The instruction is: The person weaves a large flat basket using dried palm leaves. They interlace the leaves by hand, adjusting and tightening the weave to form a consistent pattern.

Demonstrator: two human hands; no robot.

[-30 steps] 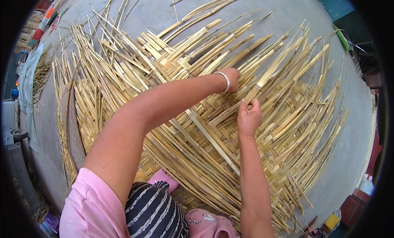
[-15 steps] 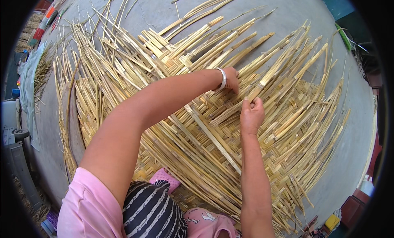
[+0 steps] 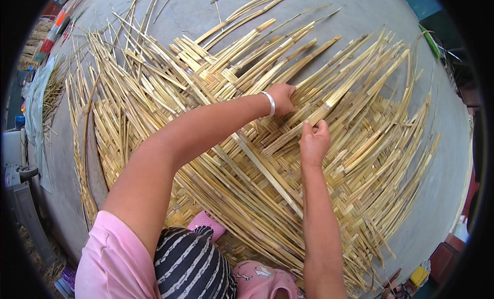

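A wide mat of flattened reed strips [image 3: 383, 125] in pale yellow lies on the floor, with long loose ends fanning out on its far side. My left hand [image 3: 282, 99], a silver bangle [image 3: 268, 104] at its wrist, is closed on reed strips near the middle; its fingertips are partly hidden. Close by on the right, my right hand [image 3: 315, 140] pinches a broad split reed strip [image 3: 320, 113] between thumb and fingers. Beneath the hands, lifted strips cross over the woven part. One long strip [image 3: 262, 167] runs diagonally between my forearms.
Grey concrete floor [image 3: 432, 180] surrounds the mat. A curved wooden piece [image 3: 95, 160] rests on its left side. Beyond that are a pale plastic sheet [image 3: 38, 98] and a cart wheel [image 3: 28, 171]. A pink perforated shoe [image 3: 208, 224] is near my body.
My left hand has shifted slightly left, its fingers still curled at the strips. My right hand stays nearly in place, with the same strip pinched. The view has moved a little.
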